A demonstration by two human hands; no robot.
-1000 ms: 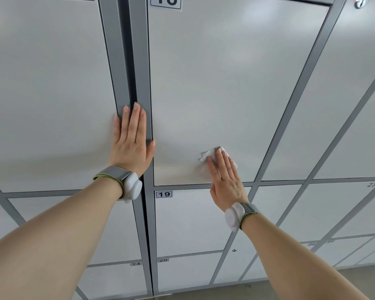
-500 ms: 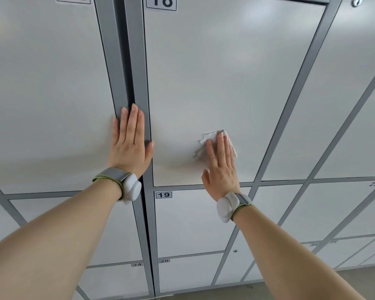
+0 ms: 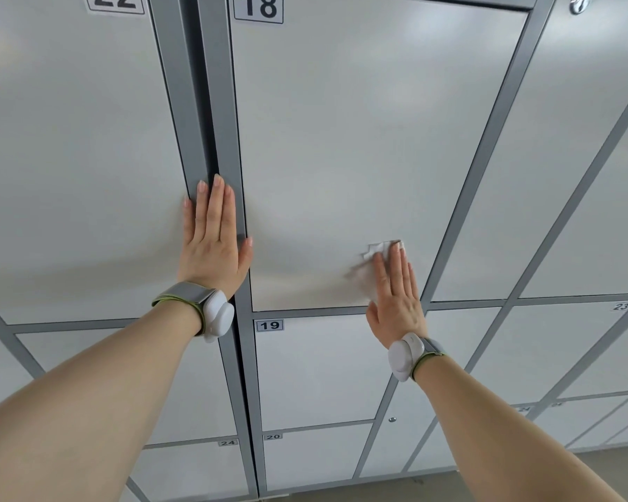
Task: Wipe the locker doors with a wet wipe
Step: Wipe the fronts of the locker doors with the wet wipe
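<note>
Nearest, each of our wrists carries a white device on a grey strap: left wristband [image 3: 216, 315], right wristband [image 3: 406, 356]. Our left hand [image 3: 213, 244] lies flat, fingers straight and together, over the grey frame post [image 3: 218, 103] between door 22 [image 3: 69, 157] and door 18 [image 3: 359, 139]. Our right hand [image 3: 396, 298], fingers straight, presses the crumpled wet wipe [image 3: 376, 260] against door 18's lower right area, just above door 19 [image 3: 316, 367].

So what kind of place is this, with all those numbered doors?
Probably a locker room or changing area: rows of grey locker doors in metal frames, number labels like 18 and 19, and a small metal lock top right.
</note>
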